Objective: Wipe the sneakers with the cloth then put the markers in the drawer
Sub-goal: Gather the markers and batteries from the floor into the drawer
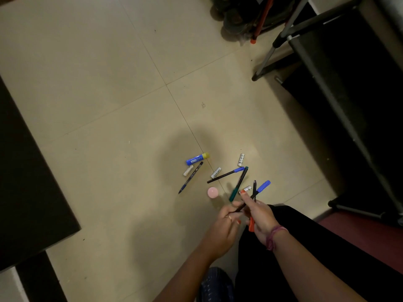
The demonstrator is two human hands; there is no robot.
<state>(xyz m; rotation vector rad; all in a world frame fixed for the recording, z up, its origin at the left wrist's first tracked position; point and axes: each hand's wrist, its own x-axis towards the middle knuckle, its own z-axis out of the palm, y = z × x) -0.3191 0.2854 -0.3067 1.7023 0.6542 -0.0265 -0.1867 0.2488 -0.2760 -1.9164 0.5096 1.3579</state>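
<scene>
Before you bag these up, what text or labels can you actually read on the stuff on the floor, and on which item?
"Heybright": my reading of small print on the white tube beside the blue-capped marker.
White tube farther right: dark print, too blurred.
Blue glue stick: white label, unreadable.
Pen: barrel print too small.

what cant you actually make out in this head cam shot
- Sneakers, cloth, drawer: none shows in the head view.
- Markers in the right hand: the fingers cover their middles, so the count is unsure.
- Thin marker at the left hand: blurred; its grip is unclear.
- Print on the small white tubes: too small to read.
- Dark shelf unit: interior in shadow, cut off by the right edge.
</scene>
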